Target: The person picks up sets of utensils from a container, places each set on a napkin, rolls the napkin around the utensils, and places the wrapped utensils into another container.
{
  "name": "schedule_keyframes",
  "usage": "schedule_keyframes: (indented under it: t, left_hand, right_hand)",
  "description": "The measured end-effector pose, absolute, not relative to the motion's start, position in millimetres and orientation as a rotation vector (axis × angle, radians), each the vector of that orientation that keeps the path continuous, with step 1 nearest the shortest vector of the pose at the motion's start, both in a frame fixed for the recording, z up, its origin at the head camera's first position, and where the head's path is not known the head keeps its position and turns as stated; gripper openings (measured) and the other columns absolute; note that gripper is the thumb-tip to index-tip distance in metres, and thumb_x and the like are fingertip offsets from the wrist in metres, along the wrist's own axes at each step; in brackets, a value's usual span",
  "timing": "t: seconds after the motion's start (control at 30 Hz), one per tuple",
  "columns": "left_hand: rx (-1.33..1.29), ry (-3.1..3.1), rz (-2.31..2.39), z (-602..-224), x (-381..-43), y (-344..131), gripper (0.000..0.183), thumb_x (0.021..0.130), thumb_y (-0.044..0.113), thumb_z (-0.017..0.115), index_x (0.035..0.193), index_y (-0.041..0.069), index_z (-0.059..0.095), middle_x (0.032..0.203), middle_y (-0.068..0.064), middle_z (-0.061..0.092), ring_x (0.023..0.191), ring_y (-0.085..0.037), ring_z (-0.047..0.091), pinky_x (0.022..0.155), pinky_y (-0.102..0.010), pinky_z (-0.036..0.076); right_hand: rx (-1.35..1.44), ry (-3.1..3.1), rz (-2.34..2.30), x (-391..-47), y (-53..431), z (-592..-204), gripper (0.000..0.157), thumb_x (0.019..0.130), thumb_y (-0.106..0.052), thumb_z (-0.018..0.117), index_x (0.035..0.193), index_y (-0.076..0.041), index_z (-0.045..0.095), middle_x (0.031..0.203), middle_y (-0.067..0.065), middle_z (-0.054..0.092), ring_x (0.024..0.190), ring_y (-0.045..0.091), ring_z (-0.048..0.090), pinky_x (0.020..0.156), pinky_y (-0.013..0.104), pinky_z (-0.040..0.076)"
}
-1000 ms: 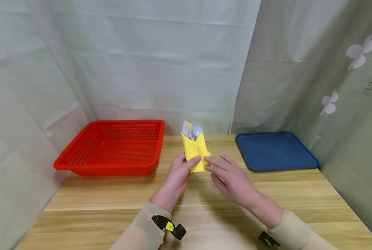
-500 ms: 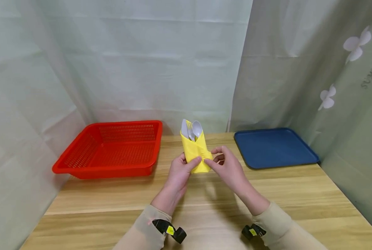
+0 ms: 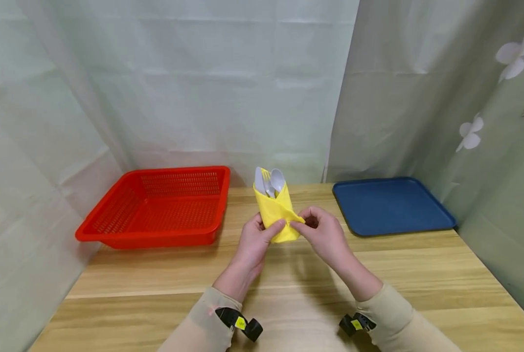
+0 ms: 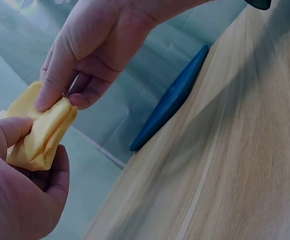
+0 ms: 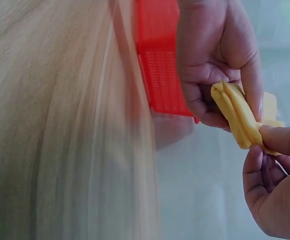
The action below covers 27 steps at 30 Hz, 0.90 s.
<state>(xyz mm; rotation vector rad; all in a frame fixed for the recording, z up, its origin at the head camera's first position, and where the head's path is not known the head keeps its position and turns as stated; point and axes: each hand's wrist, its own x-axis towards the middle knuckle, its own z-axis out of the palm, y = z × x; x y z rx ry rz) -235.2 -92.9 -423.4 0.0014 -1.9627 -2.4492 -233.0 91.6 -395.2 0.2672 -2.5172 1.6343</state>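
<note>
A yellow napkin [image 3: 274, 209] is folded into a pouch, held up above the table in the head view. From its top stick out a pale grey knife [image 3: 259, 180], a fork [image 3: 268, 185] and a spoon [image 3: 277, 180]. My left hand [image 3: 252, 243] grips the pouch low on its left side, thumb across the front and fingers behind. On the other side, my right hand [image 3: 325, 238] pinches the napkin's loose right edge between thumb and index finger. The left wrist view shows the folded bottom end of the napkin [image 4: 44, 131] between both hands.
A red slotted basket [image 3: 156, 238] stands on the wooden table [image 3: 288, 303] at the left. At the back right lies a blue tray [image 3: 389, 208]. Pale curtains [image 3: 226, 88] hang behind and along both sides.
My right hand has gone from spread fingers beside the napkin to pinching its right edge, which now pulls out slightly to the right. My left hand keeps its grip.
</note>
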Motion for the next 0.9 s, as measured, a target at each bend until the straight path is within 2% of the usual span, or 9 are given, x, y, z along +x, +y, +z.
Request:
schedule_keyframes:
  t: [0.2, 0.43, 0.7, 0.9]
  left_hand:
    - [-0.016, -1.975, -2.457, -422.4, -235.6, -94.0, 0.041, 0.100, 0.010, 0.082, 0.137, -0.003, 0.068, 0.127, -0.013, 0.076, 0.107, -0.018, 0.072, 0.093, -0.031, 0.059]
    - [-0.013, -1.982, -2.469, -422.1, -235.2, -95.0, 0.042, 0.099, 0.012, 0.084, 0.135, -0.002, 0.070, 0.126, -0.012, 0.077, 0.106, -0.019, 0.074, 0.092, -0.031, 0.060]
    - [0.036, -1.994, -2.455, -418.7, -233.5, -94.3, 0.045, 0.098, 0.015, 0.086, 0.137, -0.001, 0.070, 0.129, -0.012, 0.077, 0.110, -0.020, 0.073, 0.094, -0.032, 0.060]
    - [0.081, -1.959, -2.420, -416.1, -232.6, -93.0, 0.045, 0.097, 0.014, 0.088, 0.136, -0.001, 0.071, 0.128, -0.012, 0.077, 0.108, -0.020, 0.073, 0.093, -0.031, 0.061]
  right_hand:
    - [0.283, -2.540, 1.610, -230.2, 92.4, -389.9, 0.015, 0.102, -0.019, 0.083, 0.102, -0.010, 0.070, 0.091, 0.005, 0.071, 0.080, 0.022, 0.061, 0.067, 0.027, 0.052]
    - [0.312, -2.531, 1.690, -229.4, 93.0, -387.3, 0.014, 0.104, -0.015, 0.079, 0.105, -0.007, 0.067, 0.100, 0.006, 0.079, 0.087, 0.022, 0.067, 0.073, 0.028, 0.056]
    - [0.284, -2.515, 1.729, -232.4, 95.1, -390.0, 0.015, 0.105, -0.016, 0.079, 0.104, -0.007, 0.067, 0.096, 0.007, 0.075, 0.084, 0.025, 0.066, 0.071, 0.027, 0.056]
    - [0.273, -2.439, 1.706, -234.2, 99.0, -390.2, 0.015, 0.106, -0.017, 0.078, 0.112, -0.005, 0.071, 0.097, 0.009, 0.072, 0.086, 0.025, 0.065, 0.072, 0.025, 0.055]
